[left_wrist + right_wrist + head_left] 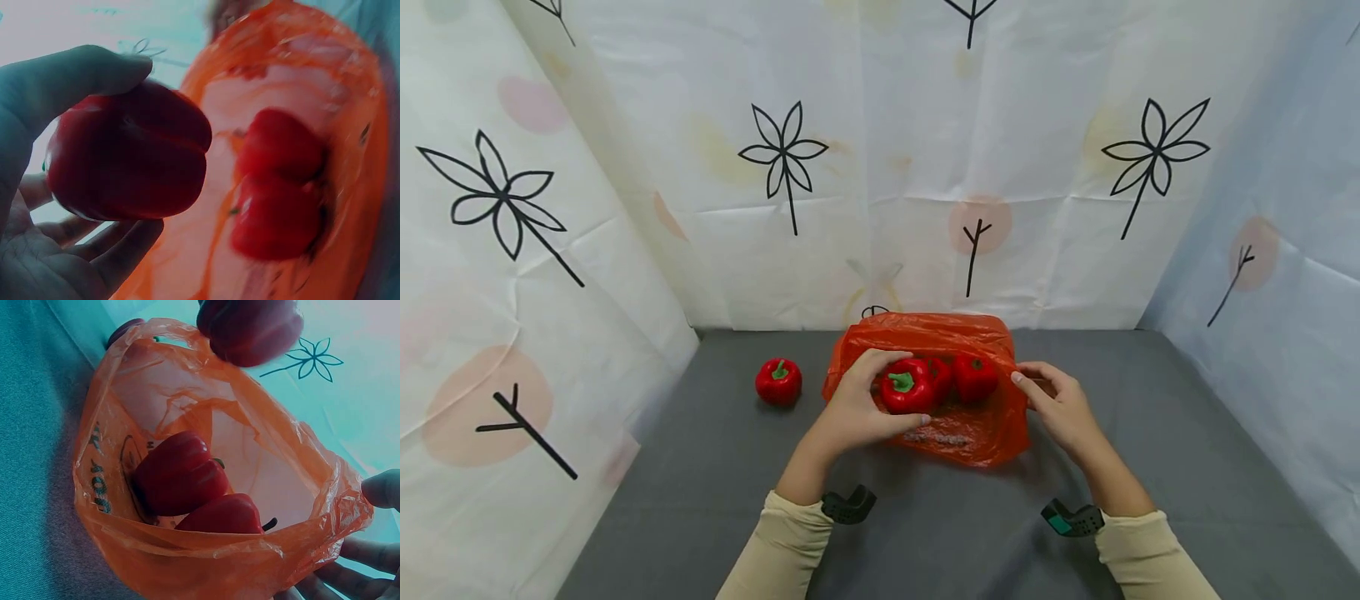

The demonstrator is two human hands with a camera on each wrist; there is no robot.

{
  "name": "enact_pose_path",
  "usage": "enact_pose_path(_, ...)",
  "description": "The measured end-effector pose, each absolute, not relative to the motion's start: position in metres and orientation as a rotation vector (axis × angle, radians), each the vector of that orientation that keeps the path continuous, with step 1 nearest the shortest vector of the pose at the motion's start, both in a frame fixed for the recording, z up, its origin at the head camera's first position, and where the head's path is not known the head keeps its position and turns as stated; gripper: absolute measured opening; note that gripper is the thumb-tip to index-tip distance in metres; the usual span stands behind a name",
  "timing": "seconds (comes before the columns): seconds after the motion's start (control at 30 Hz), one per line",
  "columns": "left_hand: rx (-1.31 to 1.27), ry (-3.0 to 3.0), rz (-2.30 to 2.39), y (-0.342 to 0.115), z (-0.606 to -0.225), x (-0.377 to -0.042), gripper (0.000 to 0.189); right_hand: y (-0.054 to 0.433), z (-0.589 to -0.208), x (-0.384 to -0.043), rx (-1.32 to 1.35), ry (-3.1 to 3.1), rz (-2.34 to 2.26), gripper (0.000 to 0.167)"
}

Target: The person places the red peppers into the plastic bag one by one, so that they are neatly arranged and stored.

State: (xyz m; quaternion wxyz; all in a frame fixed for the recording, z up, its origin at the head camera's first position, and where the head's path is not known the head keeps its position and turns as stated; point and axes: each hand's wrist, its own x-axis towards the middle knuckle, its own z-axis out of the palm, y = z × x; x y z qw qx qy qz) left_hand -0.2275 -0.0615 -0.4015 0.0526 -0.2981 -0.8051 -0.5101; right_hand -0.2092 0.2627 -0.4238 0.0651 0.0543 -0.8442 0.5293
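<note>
My left hand [859, 404] grips a red bell pepper [904, 386] between thumb and fingers, over the mouth of an orange plastic bag [958, 446]. In the left wrist view this held pepper [131, 156] is apart from the ones below. Two more red bell peppers [181, 475] lie side by side inside the bag, their green stems showing. With thumb and fingers my right hand [1063, 408] pinches the bag's right rim, which stands open. The right wrist view shows that thumb [382, 489] on the crumpled edge, while some fingers sit behind the plastic.
Another red bell pepper [778, 382] stands on the grey table [715, 500], left of the bag. White cloth walls [880, 167] with printed leaves and twigs enclose the table at the back and both sides. Dark printed lettering [100, 469] shows on the bag.
</note>
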Motion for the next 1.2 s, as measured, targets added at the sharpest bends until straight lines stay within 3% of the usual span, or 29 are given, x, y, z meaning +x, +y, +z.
enact_pose_path(0.57, -0.781, -2.67, -1.514, 0.016, -0.431, -0.235, 0.077, 0.265, -0.426, -0.209, 0.192, -2.531, 1.604, 0.042)
enact_pose_path(1.2, -0.762, -2.791, -1.32, 0.035, -0.45, -0.233, 0.078, 0.263, -0.425, -0.21, 0.184, -2.533, 1.584, 0.042)
